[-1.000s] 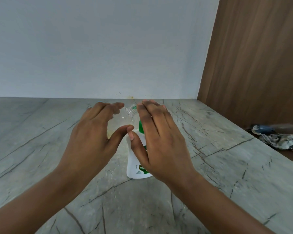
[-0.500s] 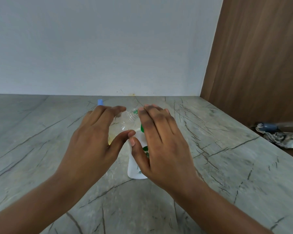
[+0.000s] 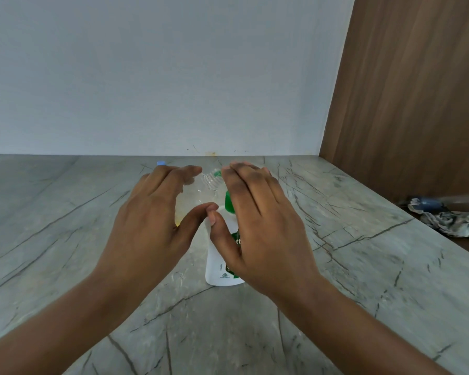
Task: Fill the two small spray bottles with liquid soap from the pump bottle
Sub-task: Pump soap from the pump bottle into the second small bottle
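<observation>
Grey veined stone counter [image 3: 65,239], and little has changed on it in the last half second: both hands sit as they did, thumb tips almost meeting. We note the left hand [image 3: 152,226] curled over a clear small spray bottle [image 3: 198,190], which is tilted with its threaded neck towards the right hand [image 3: 263,231]. That hand lies with fingers nearly straight over the top of the white pump bottle [image 3: 218,266], which stands upright mid-counter, well in from the back edge. A blue cap [image 3: 161,163] shows behind the left fingertips; a second ago it was out of sight. The pump head is hidden, so we cannot tell whether it is pressed. A crumpled cloth [image 3: 450,223] off the right edge is blurred and cut off.
</observation>
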`<state>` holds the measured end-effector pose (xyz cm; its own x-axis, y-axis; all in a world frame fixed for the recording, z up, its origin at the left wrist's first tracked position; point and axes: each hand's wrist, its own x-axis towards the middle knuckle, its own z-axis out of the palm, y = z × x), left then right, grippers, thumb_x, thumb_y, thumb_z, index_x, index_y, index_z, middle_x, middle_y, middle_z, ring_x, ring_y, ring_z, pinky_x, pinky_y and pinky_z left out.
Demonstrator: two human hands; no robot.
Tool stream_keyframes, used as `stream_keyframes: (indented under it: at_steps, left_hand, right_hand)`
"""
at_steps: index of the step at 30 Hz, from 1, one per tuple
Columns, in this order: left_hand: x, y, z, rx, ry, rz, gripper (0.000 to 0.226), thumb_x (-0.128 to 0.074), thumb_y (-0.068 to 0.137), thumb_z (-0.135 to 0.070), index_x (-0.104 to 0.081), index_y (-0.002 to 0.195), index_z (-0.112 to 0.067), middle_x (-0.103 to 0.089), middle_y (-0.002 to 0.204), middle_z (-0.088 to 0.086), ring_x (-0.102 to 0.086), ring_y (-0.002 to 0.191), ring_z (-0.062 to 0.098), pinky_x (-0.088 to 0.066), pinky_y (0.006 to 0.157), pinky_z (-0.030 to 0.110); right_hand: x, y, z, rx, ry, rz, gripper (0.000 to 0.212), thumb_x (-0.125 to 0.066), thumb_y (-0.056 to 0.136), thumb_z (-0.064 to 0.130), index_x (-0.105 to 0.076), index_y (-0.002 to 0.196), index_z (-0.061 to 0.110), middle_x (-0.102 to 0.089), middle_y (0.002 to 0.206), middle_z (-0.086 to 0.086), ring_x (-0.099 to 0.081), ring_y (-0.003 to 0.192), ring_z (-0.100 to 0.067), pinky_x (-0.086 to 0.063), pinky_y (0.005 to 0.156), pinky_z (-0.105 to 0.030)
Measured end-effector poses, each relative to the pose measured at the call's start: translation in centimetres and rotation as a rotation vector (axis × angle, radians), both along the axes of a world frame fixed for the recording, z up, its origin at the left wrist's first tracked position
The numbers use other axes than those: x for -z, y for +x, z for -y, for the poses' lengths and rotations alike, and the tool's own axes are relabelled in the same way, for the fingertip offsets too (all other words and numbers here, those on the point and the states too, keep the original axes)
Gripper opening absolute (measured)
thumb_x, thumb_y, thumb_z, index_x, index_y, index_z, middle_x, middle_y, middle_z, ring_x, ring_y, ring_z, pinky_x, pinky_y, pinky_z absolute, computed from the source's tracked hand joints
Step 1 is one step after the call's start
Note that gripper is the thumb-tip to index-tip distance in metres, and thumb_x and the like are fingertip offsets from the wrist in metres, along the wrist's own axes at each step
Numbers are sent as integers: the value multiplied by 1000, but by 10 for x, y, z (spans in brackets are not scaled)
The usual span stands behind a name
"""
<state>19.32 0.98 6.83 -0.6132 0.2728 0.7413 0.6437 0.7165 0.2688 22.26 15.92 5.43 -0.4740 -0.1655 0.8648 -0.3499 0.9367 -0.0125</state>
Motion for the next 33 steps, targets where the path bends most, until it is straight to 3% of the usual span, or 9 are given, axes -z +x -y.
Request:
stream_keyframes:
  at_steps: [4,15,17,25,33]
  left_hand:
    - [-7,2,-2,11,-4,12,52,-47,81,-47,-57,120,-15,-60,106,0,-58,93,19,-36,71,25]
    - [-6,4,-1,4,-11,14,46,-53,83,-42,-56,120,-16,-58,106,-1,-58,95,18,-37,72,25]
    - [-3,3,0,-1,-18,11,44,-58,86,-44,-56,120,-17,-58,105,-2,-57,95,18,-36,71,24]
    - [8,2,2,4,-59,19,48,-46,84,-48,-54,121,-19,-56,105,-5,-53,91,11,-31,70,8]
    - [10,-1,3,12,-43,22,48,-45,84,-47,-54,121,-18,-57,105,-5,-57,92,15,-31,72,7]
  right_hand:
    - [-4,0,1,31,18,-14,44,-50,91,29,-57,122,-3,-60,118,-16,-53,115,-27,-37,103,-33]
    - [-2,1,3,12,-4,-51,42,-52,91,26,-58,120,-4,-59,118,-18,-53,116,-29,-41,102,-37]
    - [1,2,3,12,-4,-46,42,-52,91,26,-59,119,-4,-60,117,-18,-54,115,-30,-39,103,-37]
    - [7,5,2,22,6,-18,40,-58,89,24,-59,119,-2,-61,116,-14,-54,114,-27,-37,105,-34]
    - [6,3,2,34,39,26,43,-55,89,26,-58,121,-2,-60,118,-15,-53,116,-27,-35,105,-33]
